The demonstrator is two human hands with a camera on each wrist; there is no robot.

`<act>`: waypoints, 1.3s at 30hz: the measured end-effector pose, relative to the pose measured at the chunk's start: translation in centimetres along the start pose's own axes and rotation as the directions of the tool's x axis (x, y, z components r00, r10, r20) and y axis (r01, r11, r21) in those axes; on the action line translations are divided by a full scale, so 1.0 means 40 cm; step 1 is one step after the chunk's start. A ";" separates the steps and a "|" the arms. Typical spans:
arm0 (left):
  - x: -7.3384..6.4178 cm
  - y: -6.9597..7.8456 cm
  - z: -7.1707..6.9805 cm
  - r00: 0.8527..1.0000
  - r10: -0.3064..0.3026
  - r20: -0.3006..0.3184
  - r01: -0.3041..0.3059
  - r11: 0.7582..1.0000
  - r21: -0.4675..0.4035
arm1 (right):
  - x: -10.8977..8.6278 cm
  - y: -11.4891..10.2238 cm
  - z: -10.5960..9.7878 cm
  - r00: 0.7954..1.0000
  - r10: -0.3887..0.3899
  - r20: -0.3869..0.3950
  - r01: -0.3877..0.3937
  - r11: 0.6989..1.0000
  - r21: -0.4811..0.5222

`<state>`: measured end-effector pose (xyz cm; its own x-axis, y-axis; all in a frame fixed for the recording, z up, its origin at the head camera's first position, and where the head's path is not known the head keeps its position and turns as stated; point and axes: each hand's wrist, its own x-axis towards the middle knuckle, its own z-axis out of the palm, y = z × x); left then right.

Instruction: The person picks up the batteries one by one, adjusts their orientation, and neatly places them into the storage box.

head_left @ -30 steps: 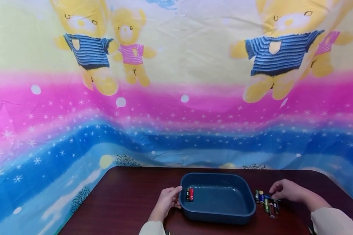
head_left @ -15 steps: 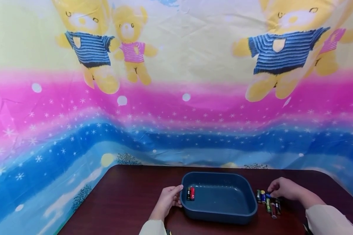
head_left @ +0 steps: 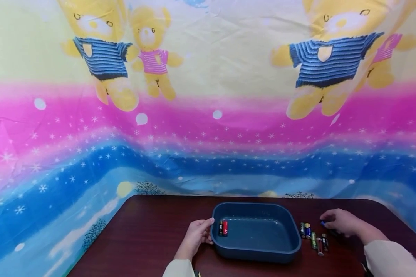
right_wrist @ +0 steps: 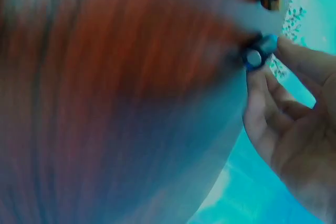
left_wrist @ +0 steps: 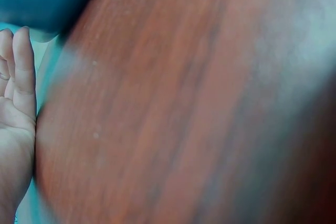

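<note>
L hand (head_left: 195, 235), part-closed, grips the L side of a dark-blue rectangular tray (head_left: 256, 255) w/ red & black cylindrical batts. (head_left: 223, 228) inside; R of it, five multicolored batts. (head_left: 314, 241) lie on a reddish-brown wood-grain table (head_left: 152, 231); just beyond, R hand (head_left: 344, 224), nearly closed, pinches a small blue batt. (head_left: 323, 223); teddy-print cloth (head_left: 208, 127) in b/g.

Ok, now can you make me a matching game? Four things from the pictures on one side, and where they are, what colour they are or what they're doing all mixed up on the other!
Things:
1. left hand
2. right hand
3. red battery
4. table

Clues:
A. lying inside the tray
B. dark reddish brown
C. holding the tray's left edge
D. pinching a blue battery

Right pairs: 1-C, 2-D, 3-A, 4-B
</note>
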<state>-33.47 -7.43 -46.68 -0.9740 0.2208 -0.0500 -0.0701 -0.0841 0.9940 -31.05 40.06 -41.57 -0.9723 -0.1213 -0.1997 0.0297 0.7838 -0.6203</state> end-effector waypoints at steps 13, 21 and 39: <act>-0.001 0.000 -0.001 1.000 -0.003 0.007 0.003 1.000 -0.001 | 0.174 0.233 -0.011 0.952 -0.066 0.299 0.074 0.997 -0.013; 0.000 -0.001 0.002 1.000 0.003 -0.003 -0.003 1.000 -0.004 | 0.068 0.050 -0.011 0.981 0.005 0.194 0.007 0.998 -0.059; 0.006 -0.003 -0.003 1.000 -0.010 -0.002 0.010 1.000 -0.004 | 0.019 -0.024 -0.001 0.995 0.030 0.090 -0.035 0.998 0.060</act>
<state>-33.71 -7.47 -46.84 -0.9737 0.2199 -0.0597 -0.0803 -0.0859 0.9931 -31.83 39.25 -41.10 -0.9462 -0.1520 -0.2857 0.0780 0.7496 -0.6573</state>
